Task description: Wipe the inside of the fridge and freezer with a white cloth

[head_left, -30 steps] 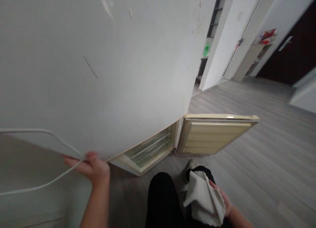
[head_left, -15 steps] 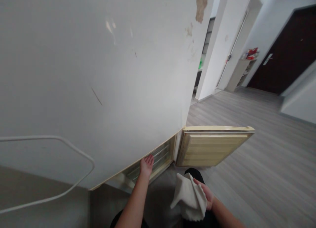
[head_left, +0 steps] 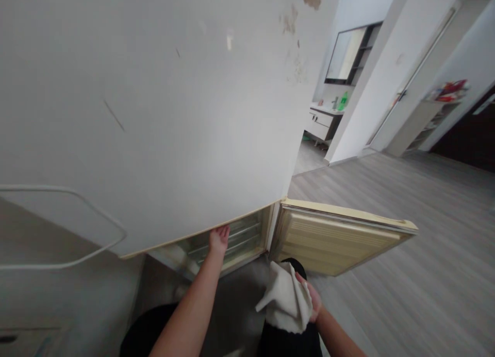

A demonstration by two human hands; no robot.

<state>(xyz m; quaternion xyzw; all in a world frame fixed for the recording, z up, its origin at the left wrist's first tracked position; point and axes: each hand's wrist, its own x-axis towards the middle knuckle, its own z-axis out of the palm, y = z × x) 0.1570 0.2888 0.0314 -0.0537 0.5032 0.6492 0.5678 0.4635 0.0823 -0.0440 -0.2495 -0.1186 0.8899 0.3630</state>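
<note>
A low compartment (head_left: 228,238) at the foot of a tall white appliance, seemingly an old fridge, stands open. Pale glass or clear plastic shelves show inside it, though blur hides what lies on them. Its cream, ribbed door (head_left: 340,238) is swung out to the right over the grey plank floor (head_left: 406,254).

The left hand (head_left: 218,239) reaches forward on a bare arm, fingers spread and resting against the upper edge of the opening, gripping nothing. The right hand (head_left: 311,300) is lower and nearer the body, closed around a bunched white cloth (head_left: 285,299), which hangs in folds above the person's dark-clad knee.

Judging by this, the opening-up is done: the door is wide and the inside is within reach. The cloth is well clear of the shelves and not touching them, so any wiping of the interior looks not yet begun.

Above, the appliance's white front (head_left: 154,115) fills most of the view, scuffed and stained near the top. A white cable (head_left: 96,213) loops across the wall at left. Beyond, right, a doorway shows a washstand with a green bottle (head_left: 342,101).
</note>
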